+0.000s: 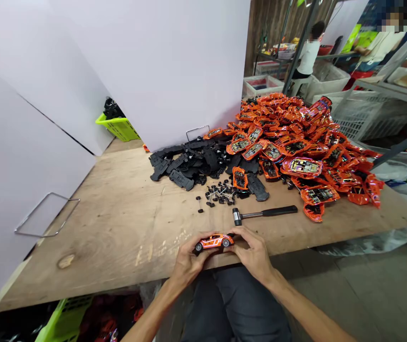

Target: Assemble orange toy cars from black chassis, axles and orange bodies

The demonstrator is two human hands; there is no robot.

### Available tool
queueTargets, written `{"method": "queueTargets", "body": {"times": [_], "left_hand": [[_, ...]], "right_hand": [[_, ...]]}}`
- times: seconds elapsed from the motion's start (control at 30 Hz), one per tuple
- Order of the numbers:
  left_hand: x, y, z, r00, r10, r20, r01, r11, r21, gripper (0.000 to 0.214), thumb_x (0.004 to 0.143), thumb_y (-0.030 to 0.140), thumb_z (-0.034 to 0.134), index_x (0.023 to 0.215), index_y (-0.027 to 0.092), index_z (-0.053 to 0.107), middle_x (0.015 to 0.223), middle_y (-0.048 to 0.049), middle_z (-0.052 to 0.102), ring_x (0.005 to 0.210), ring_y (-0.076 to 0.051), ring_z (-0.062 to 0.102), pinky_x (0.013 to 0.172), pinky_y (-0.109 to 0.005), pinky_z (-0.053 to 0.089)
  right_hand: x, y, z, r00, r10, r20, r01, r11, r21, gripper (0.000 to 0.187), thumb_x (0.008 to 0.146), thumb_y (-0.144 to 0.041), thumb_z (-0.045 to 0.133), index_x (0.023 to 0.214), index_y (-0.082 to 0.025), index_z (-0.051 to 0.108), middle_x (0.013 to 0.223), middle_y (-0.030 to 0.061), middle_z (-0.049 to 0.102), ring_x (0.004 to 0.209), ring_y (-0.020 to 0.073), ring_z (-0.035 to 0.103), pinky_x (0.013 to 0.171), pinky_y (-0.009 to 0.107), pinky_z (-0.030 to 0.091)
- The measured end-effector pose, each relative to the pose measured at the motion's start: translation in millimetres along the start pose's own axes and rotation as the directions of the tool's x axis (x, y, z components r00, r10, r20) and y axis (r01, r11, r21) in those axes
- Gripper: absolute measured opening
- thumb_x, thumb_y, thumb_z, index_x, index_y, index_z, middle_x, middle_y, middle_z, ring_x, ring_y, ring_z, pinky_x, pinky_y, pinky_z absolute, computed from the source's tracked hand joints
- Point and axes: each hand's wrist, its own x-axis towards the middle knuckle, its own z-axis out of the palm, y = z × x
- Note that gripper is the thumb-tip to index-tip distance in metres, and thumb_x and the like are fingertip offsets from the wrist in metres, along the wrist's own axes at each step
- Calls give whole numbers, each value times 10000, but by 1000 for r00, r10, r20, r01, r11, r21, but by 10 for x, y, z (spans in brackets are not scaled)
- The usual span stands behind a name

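Near the table's front edge, an orange toy car [214, 241] is held side-on between both hands, its wheels facing down. My left hand [189, 256] is closed on one end of it, and my right hand [251, 251] grips the other end. Just beyond the hands lies a hammer [265, 212] with a black handle. Farther back sit a small cluster of wheel axles [221, 192], a heap of black car bases [192, 161], and a large pile of orange car shells [292, 137].
The wooden table [118, 213] is bounded by white panels [171, 61] at the left and back. Wire handles [48, 216] stick out from the panels. A green basket [119, 127] stands at the back, another green basket [66, 318] below the table. People and crates [356, 114] are at right.
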Motion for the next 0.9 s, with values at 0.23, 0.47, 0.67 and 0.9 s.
{"method": "queueTargets", "body": {"times": [0.23,0.47,0.67,0.9], "left_hand": [[-30,31,19,1000,-20,-6,20,1000,-5,328,729,283,890,1038,231,792,1044,-69,792,1004,-264,706,925,-331,529],[-106,272,53,981,60,185,-92,982,166,384,761,329,868,1123,247,769,986,-19,769,891,-215,672,843,-260,482],[-233,154,114,979,200,37,-204,958,202,319,660,245,900,951,210,775,773,0,690,670,-147,542,666,-239,427],[-441,441,149,1000,-28,8,28,941,-337,349,730,464,867,748,173,675,647,-50,698,600,-196,676,609,-290,528]], "right_hand": [[31,-250,-96,988,-143,52,145,989,-41,185,974,-238,669,1159,-244,670,1040,83,729,982,240,706,882,363,602],[15,-447,-232,979,-111,172,124,990,-71,349,969,-156,592,1301,-262,590,1193,87,705,1092,237,715,911,347,634],[-34,-783,-263,946,-254,200,280,954,-111,421,981,-121,543,1368,-284,537,1187,95,714,1108,250,720,948,388,634],[268,-610,-541,993,-117,31,118,993,-32,516,969,-459,674,1431,-280,530,1323,102,696,1183,262,699,1032,433,588]]}}
